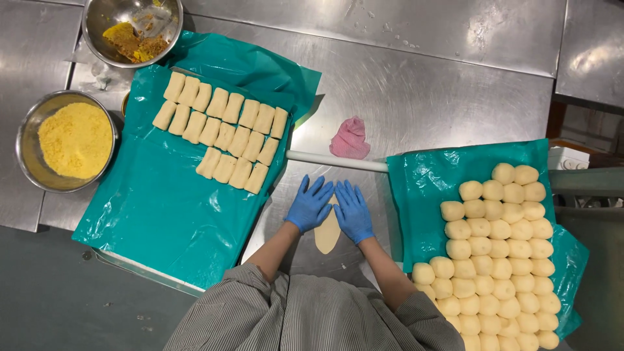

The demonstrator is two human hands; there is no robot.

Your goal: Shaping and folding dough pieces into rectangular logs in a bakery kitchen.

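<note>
Nearby, steel bowl [26, 140] holds yellow crumbs [76, 140].

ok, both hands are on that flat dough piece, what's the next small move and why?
Probably press and roll the dough oval up from its near end: the left hand and right hand lie flat across its far end, and finished rolls lie in rows on the left sheet.

1 view only, from the head camera, looking almost straight down at the steel table [429, 78] from above the person's shoulders. Striped sleeves fill 6 o'clock, so the far edge lies at 12 o'clock. It sits fairly high, taking in both teal sheets [162, 214] at 9 and 3 o'clock.
</note>
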